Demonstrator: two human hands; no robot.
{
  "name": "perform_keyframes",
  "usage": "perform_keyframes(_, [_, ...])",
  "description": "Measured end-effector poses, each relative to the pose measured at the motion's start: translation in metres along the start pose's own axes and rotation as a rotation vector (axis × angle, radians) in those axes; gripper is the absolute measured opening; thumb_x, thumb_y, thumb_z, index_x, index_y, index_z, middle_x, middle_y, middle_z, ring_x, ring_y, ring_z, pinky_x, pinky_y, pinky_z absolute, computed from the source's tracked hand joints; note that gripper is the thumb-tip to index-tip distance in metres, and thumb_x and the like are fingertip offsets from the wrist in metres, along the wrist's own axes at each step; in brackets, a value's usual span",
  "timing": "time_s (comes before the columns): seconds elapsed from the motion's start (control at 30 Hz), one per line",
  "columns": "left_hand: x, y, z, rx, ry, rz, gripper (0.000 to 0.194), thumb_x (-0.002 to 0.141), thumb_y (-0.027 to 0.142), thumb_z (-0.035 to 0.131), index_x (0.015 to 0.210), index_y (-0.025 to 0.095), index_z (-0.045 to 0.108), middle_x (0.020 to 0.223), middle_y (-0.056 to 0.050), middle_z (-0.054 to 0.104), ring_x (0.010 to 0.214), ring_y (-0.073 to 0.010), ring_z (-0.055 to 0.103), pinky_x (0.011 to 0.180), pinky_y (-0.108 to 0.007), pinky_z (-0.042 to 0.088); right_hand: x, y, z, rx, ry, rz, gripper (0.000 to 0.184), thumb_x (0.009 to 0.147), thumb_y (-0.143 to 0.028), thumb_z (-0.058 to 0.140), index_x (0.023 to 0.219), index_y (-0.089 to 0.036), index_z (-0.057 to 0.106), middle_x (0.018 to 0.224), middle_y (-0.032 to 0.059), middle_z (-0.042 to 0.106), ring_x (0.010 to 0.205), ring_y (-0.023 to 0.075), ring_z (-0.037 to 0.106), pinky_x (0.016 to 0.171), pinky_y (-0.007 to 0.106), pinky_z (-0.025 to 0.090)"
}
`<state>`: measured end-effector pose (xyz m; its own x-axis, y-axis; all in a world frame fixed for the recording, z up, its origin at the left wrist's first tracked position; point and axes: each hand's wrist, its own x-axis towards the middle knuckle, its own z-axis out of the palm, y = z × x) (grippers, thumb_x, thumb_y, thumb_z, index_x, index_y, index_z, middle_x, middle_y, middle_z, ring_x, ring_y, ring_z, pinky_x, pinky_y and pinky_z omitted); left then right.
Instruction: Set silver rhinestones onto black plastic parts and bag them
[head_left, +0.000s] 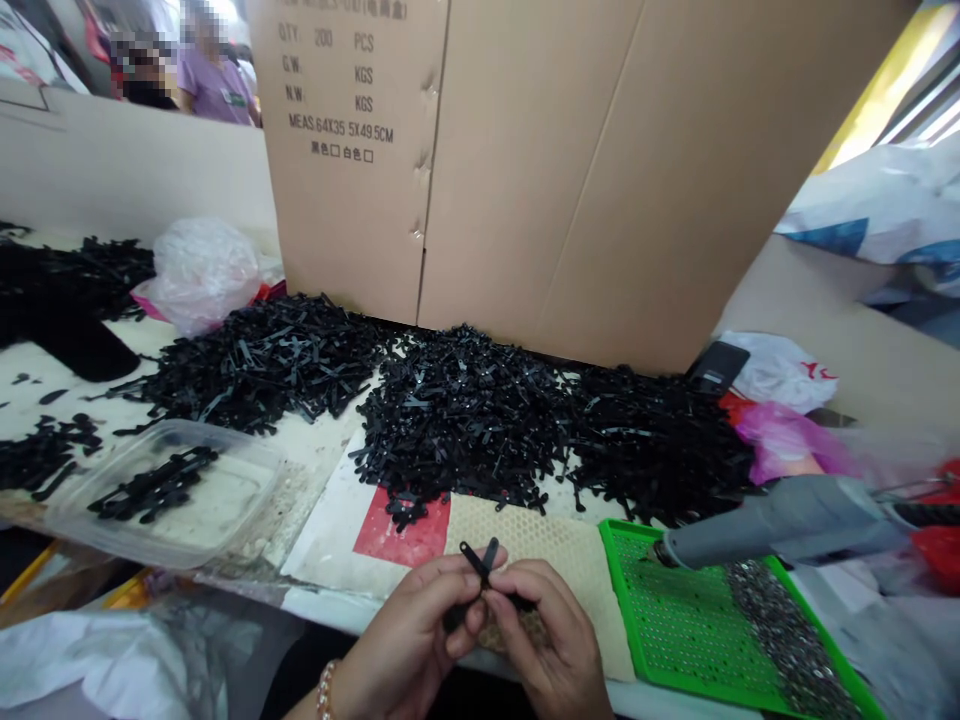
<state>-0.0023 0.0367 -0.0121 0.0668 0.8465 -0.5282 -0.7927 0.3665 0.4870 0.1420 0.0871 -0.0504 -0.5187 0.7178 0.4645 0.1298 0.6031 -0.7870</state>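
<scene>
Both my hands meet at the bottom centre, over a tan honeycomb mat [547, 545]. My left hand [416, 630] and my right hand [544, 630] pinch thin black plastic strips [480, 562] between their fingertips; two strip ends stick up in a V above the fingers. Just beyond the mat lies a large heap of the same black strips [525, 420], spread across the table.
A green perforated tray [675, 620] with small metal pieces sits at right, a grey electric screwdriver [787, 520] hanging over it. A clear plastic container [165, 495] with a few strips is at left. A big cardboard box [570, 170] stands behind. Plastic bags lie at both sides; people stand far back left.
</scene>
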Motion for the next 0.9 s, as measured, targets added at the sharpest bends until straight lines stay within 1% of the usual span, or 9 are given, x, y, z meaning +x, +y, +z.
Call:
perform_keyframes(0.2, [0.0, -0.002, 0.0, 0.011, 0.013, 0.017, 0.031, 0.056, 0.032, 0.084, 0.075, 0.011, 0.071, 0.072, -0.001, 0.052, 0.064, -0.0075, 0.042, 0.065, -0.016, 0.042, -0.004, 0.001, -0.003, -0.024, -0.034, -0.007, 0.013, 0.092, -0.013, 0.053, 0.101, -0.022, 0.057, 0.088, 0.0012, 0.06, 0.083, 0.0128, 0.059, 0.073, 0.022, 0.049])
perform_keyframes(0.3, [0.001, -0.002, 0.0, 0.026, 0.022, 0.034, 0.027, 0.056, 0.03, 0.084, 0.072, 0.012, 0.071, 0.069, 0.0, 0.051, 0.064, -0.0081, 0.043, 0.064, -0.016, 0.042, -0.003, 0.0, -0.004, -0.025, -0.032, 0.012, 0.011, 0.093, -0.015, 0.052, 0.098, -0.022, 0.058, 0.086, 0.0007, 0.06, 0.081, 0.0123, 0.059, 0.071, 0.021, 0.049])
perform_keyframes(0.47, [0.003, -0.003, -0.002, 0.061, 0.01, 0.027, 0.026, 0.057, 0.028, 0.083, 0.075, 0.014, 0.071, 0.069, 0.0, 0.051, 0.064, -0.008, 0.042, 0.061, -0.015, 0.038, -0.004, 0.003, -0.006, -0.016, -0.037, 0.05, 0.011, 0.093, -0.014, 0.053, 0.097, -0.023, 0.059, 0.086, 0.0, 0.06, 0.081, 0.0119, 0.059, 0.071, 0.021, 0.048])
perform_keyframes(0.57, [0.006, -0.009, -0.007, 0.096, -0.012, 0.047, 0.028, 0.061, 0.035, 0.082, 0.072, 0.013, 0.07, 0.068, 0.0, 0.05, 0.064, -0.0079, 0.042, 0.061, -0.015, 0.038, -0.009, 0.003, -0.004, -0.022, -0.04, 0.038, 0.012, 0.093, -0.014, 0.053, 0.099, -0.023, 0.059, 0.086, 0.0002, 0.061, 0.08, 0.012, 0.06, 0.071, 0.021, 0.049])
perform_keyframes(0.67, [0.013, -0.014, -0.014, 0.161, -0.013, 0.063, 0.037, 0.065, 0.046, 0.079, 0.076, 0.013, 0.07, 0.064, 0.001, 0.049, 0.061, -0.0075, 0.04, 0.059, -0.016, 0.036, -0.008, 0.002, -0.004, -0.065, -0.082, -0.016, 0.014, 0.094, -0.017, 0.052, 0.105, -0.023, 0.058, 0.088, 0.0012, 0.062, 0.081, 0.0129, 0.06, 0.071, 0.022, 0.05])
perform_keyframes(0.7, [0.016, -0.014, -0.016, 0.192, -0.007, 0.074, 0.04, 0.067, 0.049, 0.078, 0.079, 0.013, 0.07, 0.064, 0.001, 0.05, 0.06, -0.0076, 0.041, 0.057, -0.016, 0.035, -0.005, 0.003, -0.006, -0.085, -0.1, -0.023, 0.015, 0.094, -0.019, 0.052, 0.107, -0.023, 0.058, 0.091, 0.002, 0.063, 0.084, 0.0137, 0.061, 0.073, 0.022, 0.051])
perform_keyframes(0.77, [0.02, -0.011, -0.017, 0.263, 0.014, 0.114, 0.044, 0.069, 0.053, 0.074, 0.085, 0.012, 0.07, 0.068, -0.002, 0.055, 0.06, -0.0081, 0.043, 0.053, -0.016, 0.032, 0.007, 0.009, -0.018, -0.155, -0.089, 0.02, 0.019, 0.095, -0.025, 0.052, 0.113, -0.024, 0.058, 0.1, 0.0043, 0.064, 0.091, 0.016, 0.061, 0.077, 0.025, 0.053])
perform_keyframes(0.83, [0.021, -0.007, -0.016, 0.333, 0.038, 0.156, 0.048, 0.07, 0.056, 0.072, 0.088, 0.012, 0.071, 0.075, -0.005, 0.062, 0.06, -0.0079, 0.046, 0.05, -0.016, 0.029, 0.021, 0.023, -0.038, -0.28, -0.033, 0.104, 0.024, 0.095, -0.033, 0.05, 0.115, -0.023, 0.058, 0.107, 0.0069, 0.063, 0.093, 0.0188, 0.062, 0.077, 0.029, 0.055])
perform_keyframes(0.9, [0.02, -0.006, -0.013, 0.374, 0.042, 0.17, 0.056, 0.067, 0.062, 0.071, 0.088, 0.01, 0.07, 0.08, -0.008, 0.065, 0.057, -0.0076, 0.048, 0.05, -0.016, 0.029, 0.034, 0.043, -0.06, -0.433, -0.042, 0.11, 0.034, 0.093, -0.046, 0.047, 0.111, -0.021, 0.062, 0.105, 0.0095, 0.065, 0.089, 0.0231, 0.064, 0.073, 0.035, 0.056])
